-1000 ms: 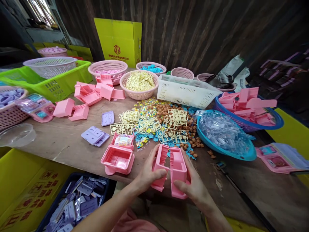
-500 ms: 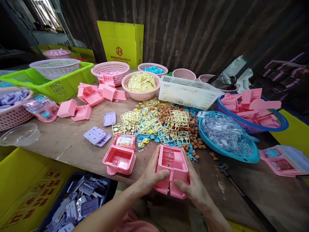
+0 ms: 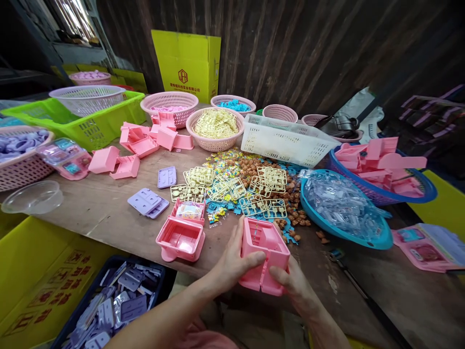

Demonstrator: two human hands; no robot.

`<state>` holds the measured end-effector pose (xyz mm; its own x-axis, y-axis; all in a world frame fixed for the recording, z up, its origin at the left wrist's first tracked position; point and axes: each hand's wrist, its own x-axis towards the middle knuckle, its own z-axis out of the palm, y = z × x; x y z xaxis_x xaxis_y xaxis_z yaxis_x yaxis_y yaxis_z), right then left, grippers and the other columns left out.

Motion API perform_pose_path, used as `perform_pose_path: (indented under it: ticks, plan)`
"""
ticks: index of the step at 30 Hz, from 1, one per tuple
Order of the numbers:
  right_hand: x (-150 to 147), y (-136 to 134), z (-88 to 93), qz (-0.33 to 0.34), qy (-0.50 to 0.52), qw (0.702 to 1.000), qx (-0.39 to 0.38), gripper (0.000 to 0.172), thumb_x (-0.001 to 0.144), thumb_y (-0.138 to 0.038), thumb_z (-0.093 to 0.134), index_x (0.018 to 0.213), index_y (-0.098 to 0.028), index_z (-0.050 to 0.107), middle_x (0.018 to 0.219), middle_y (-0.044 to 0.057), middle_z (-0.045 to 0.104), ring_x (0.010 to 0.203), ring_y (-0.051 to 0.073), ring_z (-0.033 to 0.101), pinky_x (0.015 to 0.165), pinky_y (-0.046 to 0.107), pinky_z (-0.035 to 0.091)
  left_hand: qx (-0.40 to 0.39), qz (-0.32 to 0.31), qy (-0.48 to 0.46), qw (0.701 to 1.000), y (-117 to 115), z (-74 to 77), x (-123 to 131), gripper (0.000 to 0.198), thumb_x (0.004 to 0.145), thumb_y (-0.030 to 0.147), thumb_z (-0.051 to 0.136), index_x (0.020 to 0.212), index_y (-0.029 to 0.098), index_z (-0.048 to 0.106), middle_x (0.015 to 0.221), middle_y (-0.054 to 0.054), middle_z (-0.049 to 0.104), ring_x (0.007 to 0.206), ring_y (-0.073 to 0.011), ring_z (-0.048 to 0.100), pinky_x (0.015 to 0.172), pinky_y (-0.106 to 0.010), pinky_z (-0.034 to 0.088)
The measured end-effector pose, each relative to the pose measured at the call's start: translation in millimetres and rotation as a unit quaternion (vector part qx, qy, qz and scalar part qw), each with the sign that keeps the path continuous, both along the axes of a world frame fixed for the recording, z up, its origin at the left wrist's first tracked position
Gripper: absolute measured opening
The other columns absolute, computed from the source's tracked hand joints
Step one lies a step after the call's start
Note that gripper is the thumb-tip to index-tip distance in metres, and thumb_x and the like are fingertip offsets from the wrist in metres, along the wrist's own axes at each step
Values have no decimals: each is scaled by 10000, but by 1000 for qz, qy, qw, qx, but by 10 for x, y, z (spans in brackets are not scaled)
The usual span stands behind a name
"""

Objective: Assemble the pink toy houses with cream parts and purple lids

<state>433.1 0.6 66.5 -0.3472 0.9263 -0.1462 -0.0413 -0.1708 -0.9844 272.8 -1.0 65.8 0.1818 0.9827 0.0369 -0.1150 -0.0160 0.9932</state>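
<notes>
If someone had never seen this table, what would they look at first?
Probably the pink box, held between the left hand and right hand at the near edge of the table. Beyond it lies a colourful spread of brown pieces and cream frames. At the back, the yellow carton stands before the dark wall.

- The toy housing (image 3: 268, 250) is between the left hand (image 3: 234, 257) and the right hand (image 3: 293, 281), at the near edge of the bench (image 3: 105, 208).
- To its left, another shell (image 3: 181, 240) stands on the bench.
- Behind it, the part frames (image 3: 271, 179) lie over the small parts (image 3: 241, 165).
- To its right is the basin (image 3: 383, 237), with packets (image 3: 341, 206) inside.
</notes>
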Motion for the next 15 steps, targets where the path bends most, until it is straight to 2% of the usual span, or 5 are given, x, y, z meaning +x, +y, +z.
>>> perform_pose_path:
  ticks: [5, 9, 15]
  plan:
    - [37, 34, -44, -3, -17, 1000, 9, 812, 637, -564, 684, 1326, -207, 445, 1209, 122, 601, 1222, 329, 458, 1019, 510, 343, -13, -8, 17, 1000, 3, 46, -25, 920, 709, 605, 592, 1419, 149, 226, 1471, -133, 281, 1364, -293, 222, 1133, -436, 152]
    - [69, 46, -62, 11, -28, 999, 16, 820, 655, -561, 668, 1353, -219, 409, 1231, 114, 587, 1250, 325, 428, 1022, 513, 337, -18, -5, 53, 998, 6, -9, -40, 948, 702, 622, 585, 1431, 155, 201, 1509, -123, 200, 1395, -298, 124, 1142, -458, 86]
    - [156, 70, -29, 23, -76, 997, 19, 817, 673, -554, 658, 1371, -224, 391, 1284, 119, 545, 1258, 326, 418, 1013, 514, 348, -45, -27, 103, 993, 42, -82, -89, 1022, 663, 641, 608, 1439, 129, 183, 1514, -149, 180, 1399, -346, 71, 1131, -513, 76]
